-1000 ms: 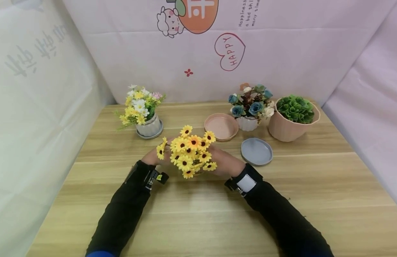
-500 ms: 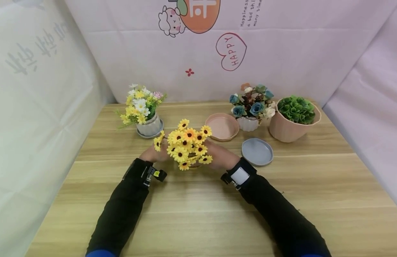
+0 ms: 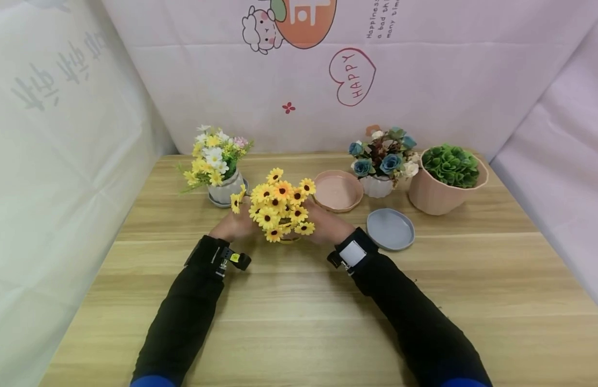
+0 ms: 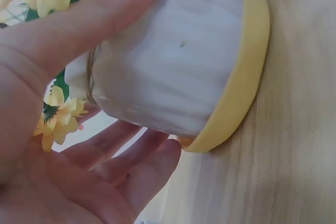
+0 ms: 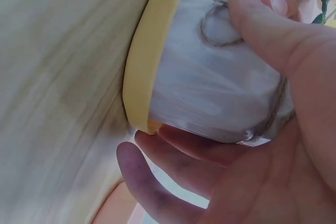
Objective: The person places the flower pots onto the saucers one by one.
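Tabletop (image 3: 289,322) is backed by cloth (image 3: 207,80), toward which the pot (image 4: 173,61) grasped by left hand (image 3: 238,221) and right hand (image 3: 328,224) was moved.

Table (image 3: 299,328): pale, streaked wood grain.
Yellow saucer (image 4: 247,77): mid-table, beneath a white pot (image 4: 168,61).
Pink saucer (image 3: 338,192): behind round grey dish (image 3: 390,230).
Left saucer (image 3: 218,204): grey, under a flowerpot (image 3: 224,190).
Right rear: blue-flower pot (image 3: 377,187), beside pink planter (image 3: 433,193).

Left arm (image 3: 182,317) and right arm (image 3: 415,317) reach forward, converging, left grip (image 3: 235,224) and right grip (image 3: 326,224) both curled.
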